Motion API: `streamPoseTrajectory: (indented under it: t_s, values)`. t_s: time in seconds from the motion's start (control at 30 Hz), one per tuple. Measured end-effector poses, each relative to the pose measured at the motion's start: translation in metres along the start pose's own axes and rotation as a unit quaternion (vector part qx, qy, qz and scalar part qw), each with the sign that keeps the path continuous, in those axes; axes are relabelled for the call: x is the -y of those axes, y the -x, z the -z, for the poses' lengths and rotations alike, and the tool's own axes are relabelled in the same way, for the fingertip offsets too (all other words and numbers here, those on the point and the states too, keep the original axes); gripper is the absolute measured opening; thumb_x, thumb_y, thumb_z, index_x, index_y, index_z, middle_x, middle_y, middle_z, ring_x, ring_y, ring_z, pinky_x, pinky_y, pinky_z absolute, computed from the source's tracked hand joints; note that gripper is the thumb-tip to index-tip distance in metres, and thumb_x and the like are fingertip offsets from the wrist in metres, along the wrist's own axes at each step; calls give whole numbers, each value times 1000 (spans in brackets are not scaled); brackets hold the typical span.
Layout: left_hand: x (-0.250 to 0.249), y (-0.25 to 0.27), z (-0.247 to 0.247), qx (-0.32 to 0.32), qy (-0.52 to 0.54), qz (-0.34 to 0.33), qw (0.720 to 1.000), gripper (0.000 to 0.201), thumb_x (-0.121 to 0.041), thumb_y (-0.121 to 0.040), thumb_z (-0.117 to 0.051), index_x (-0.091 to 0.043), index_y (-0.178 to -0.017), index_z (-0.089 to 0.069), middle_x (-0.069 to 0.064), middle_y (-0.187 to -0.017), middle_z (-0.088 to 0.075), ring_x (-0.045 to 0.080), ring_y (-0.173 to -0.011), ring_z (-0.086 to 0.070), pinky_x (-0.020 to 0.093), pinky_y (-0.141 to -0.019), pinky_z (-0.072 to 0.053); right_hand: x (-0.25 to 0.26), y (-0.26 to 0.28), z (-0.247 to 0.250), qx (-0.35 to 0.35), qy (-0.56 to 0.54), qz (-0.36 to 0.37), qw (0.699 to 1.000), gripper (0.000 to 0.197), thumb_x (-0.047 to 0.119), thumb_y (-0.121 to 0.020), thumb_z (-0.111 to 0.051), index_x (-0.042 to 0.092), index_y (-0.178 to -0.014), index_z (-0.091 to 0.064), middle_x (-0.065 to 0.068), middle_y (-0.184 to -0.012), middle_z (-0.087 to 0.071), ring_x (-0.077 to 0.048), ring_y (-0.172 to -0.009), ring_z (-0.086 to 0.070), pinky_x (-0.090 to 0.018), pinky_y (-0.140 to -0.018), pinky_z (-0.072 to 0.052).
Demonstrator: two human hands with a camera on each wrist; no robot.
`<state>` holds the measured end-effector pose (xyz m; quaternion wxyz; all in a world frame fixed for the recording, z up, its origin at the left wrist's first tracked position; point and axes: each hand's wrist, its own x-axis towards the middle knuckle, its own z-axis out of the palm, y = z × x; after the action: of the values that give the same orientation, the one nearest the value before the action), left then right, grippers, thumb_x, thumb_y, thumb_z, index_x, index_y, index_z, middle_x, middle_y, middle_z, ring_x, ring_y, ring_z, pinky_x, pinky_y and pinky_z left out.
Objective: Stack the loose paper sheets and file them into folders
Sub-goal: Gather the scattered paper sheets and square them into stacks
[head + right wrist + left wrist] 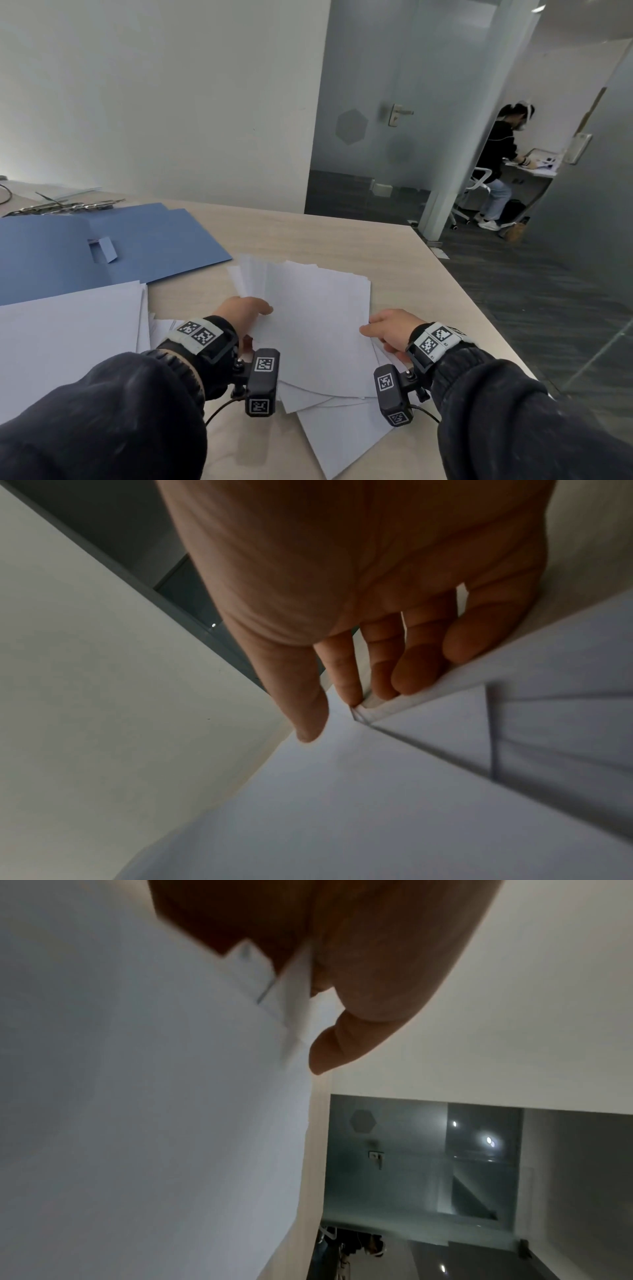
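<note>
A fanned bundle of white paper sheets (318, 322) is held just above the wooden table (308, 240) between both hands. My left hand (253, 310) grips the bundle's left edge; in the left wrist view the thumb (329, 1053) lies along the sheets (137, 1096) and the fingers are hidden behind them. My right hand (376, 329) grips the right edge, fingers (414, 669) curled against the sheet edges (394, 791) and thumb (304, 718) on the top sheet. More loose sheets (342, 438) lie under the bundle. An open blue folder (137, 246) lies at the back left.
A second pile of white paper (68, 335) lies at the left, partly over the folder. Metal binder parts (65, 207) sit at the table's far left. The table's right edge (472, 301) drops to dark carpet. A person (500, 164) sits at a desk beyond the glass door.
</note>
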<state>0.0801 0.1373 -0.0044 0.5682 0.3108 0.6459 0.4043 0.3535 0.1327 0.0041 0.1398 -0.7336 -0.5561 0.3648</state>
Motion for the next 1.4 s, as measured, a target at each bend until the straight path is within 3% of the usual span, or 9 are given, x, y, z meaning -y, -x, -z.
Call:
streamPoseTrajectory:
  t_s: [0.2, 0.37, 0.47, 0.73, 0.9, 1.03, 1.17, 1.27, 1.4]
  values:
    - [3, -8, 0, 1, 78, -8, 997, 45, 6, -80, -65, -4, -121, -48, 26, -114, -64, 50, -95, -70, 63, -85, -56, -1, -5, -1, -1, 10, -12, 1000, 52, 40, -92, -68, 12, -133, -54, 7, -71, -44, -8, -57, -40, -19, -47, -29]
    - [15, -1, -6, -29, 105, 20, 994, 12, -6, -93, -64, -1, -86, -56, 13, -66, -52, 23, -34, -49, 24, -37, -41, -3, -4, 1, 12, 61, 19, 998, 59, 34, -88, -75, 14, -138, -52, 11, -81, -49, -3, -62, -43, -14, -49, -33]
    - [13, 4, -10, 10, 108, 14, 994, 10, -5, -96, -61, 0, -89, -56, 13, -63, -54, 20, -29, -48, 20, -33, -40, -3, -6, 2, 8, 80, 21, 997, 71, 30, -86, -77, 20, -148, -45, 11, -104, -52, 0, -65, -41, -12, -48, -34]
    - [14, -2, 5, 81, -20, 17, 996, 31, 17, -87, -56, 4, -115, -63, 23, -96, -74, 39, -74, -71, 40, -57, -61, -3, -16, 4, 11, 131, 28, 991, 67, 25, -96, -64, 30, -155, -33, 11, -117, -49, 1, -60, -34, -7, -37, -36]
    - [27, -34, 9, 99, -54, 60, 992, 89, -47, -46, -98, 9, -109, -69, 31, -104, -71, 54, -96, -68, 56, -95, -53, -5, -17, 5, 16, 141, 48, 989, 64, 19, -100, -58, 32, -156, -30, 21, -79, -27, 2, -59, -30, -4, -41, -37]
    - [20, -25, -3, 72, -68, -6, 995, 50, -15, -66, -82, 2, -110, -66, 24, -99, -75, 47, -90, -73, 64, -88, -56, -11, -20, 4, 29, 143, 58, 988, 60, 23, -97, -61, 33, -153, -39, 12, -110, -58, -4, -77, -52, -5, -54, -37]
    - [18, -14, -3, 70, -53, -57, 995, 38, -4, -72, -77, -3, -109, -69, 19, -99, -76, 43, -92, -73, 59, -91, -57, -20, -20, 5, -37, 36, 48, 998, 65, 41, -93, -66, 24, -151, -42, -5, -153, -45, -18, -127, -54, -20, -95, -41]
    - [13, 4, 1, 98, 7, -58, 994, 34, 6, -77, -72, 1, -111, -68, 23, -99, -76, 46, -92, -72, 62, -91, -55, -28, -25, 5, -93, -11, 22, 995, 88, 68, -77, -68, 23, -148, -43, -7, -148, -47, -27, -131, -52, -39, -110, -41]
    - [9, 9, 3, 144, 32, -54, 988, 47, 7, -68, -71, 2, -114, -65, 29, -103, -73, 50, -93, -70, 62, -87, -56, -14, -12, 5, -6, -259, 103, 960, 50, 46, -88, -69, 16, -127, -63, 0, -114, -75, -18, -100, -73, -32, -87, -56]
